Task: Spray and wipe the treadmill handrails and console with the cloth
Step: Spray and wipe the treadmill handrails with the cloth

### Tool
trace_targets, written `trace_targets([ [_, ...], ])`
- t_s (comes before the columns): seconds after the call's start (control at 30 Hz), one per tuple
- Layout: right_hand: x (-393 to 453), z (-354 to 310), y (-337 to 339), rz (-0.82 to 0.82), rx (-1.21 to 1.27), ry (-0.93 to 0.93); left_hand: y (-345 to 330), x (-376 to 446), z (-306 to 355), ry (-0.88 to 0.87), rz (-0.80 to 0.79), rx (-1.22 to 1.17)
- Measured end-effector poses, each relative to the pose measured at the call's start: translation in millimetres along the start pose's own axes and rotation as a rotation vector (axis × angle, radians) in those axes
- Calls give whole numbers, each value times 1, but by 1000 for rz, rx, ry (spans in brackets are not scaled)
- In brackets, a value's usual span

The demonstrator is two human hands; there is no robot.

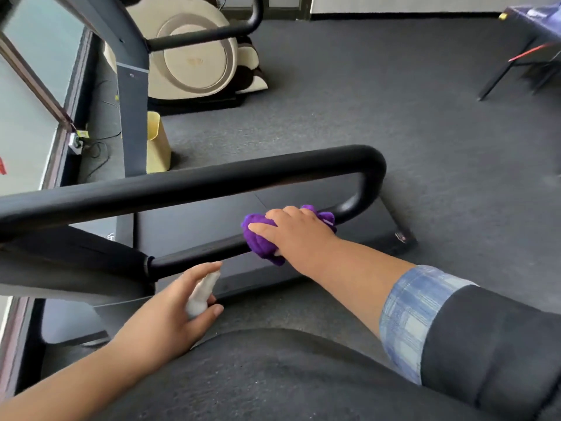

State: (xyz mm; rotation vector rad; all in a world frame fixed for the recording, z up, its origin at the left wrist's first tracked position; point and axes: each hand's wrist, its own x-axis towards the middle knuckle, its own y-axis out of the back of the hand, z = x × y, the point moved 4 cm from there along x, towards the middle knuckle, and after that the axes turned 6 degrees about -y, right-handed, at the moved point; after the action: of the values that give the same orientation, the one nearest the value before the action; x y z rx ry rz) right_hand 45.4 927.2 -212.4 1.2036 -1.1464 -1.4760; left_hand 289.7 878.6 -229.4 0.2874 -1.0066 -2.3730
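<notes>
A black looped handrail (194, 185) of the treadmill crosses the middle of the view, its upper bar bending down at the right into a lower bar (200, 253). My right hand (291, 233) grips a bunched purple cloth (261, 241) wrapped round the lower bar near the bend. My left hand (170, 314) holds a small white spray bottle (202, 291) just below the lower bar, nozzle pointing up toward it. The dark treadmill deck (212, 217) lies behind the rail. The console is out of view.
The far handrail (212, 33) and grey upright (132, 95) stand at the upper left. A cream massage chair (194, 56) and a yellow bin (158, 144) sit behind them. Grey carpet (394, 117) stretches right toward a dark table leg (498, 77). A window runs along the left.
</notes>
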Motion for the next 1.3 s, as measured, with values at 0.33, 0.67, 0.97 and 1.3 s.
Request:
trace_targets([
  [0.33,-27,31,73,-152,-509,139,-52,44,77,-23,55,21],
  [0.67,-26,94,9,77,86,29,-94,34,110,150,88,0],
  [0.97,-11,72,-20,177,352,145,-100,-4,122,308,159,-4],
  [1.3,15,25,-24,190,71,215,-80,-34,105,405,202,35],
])
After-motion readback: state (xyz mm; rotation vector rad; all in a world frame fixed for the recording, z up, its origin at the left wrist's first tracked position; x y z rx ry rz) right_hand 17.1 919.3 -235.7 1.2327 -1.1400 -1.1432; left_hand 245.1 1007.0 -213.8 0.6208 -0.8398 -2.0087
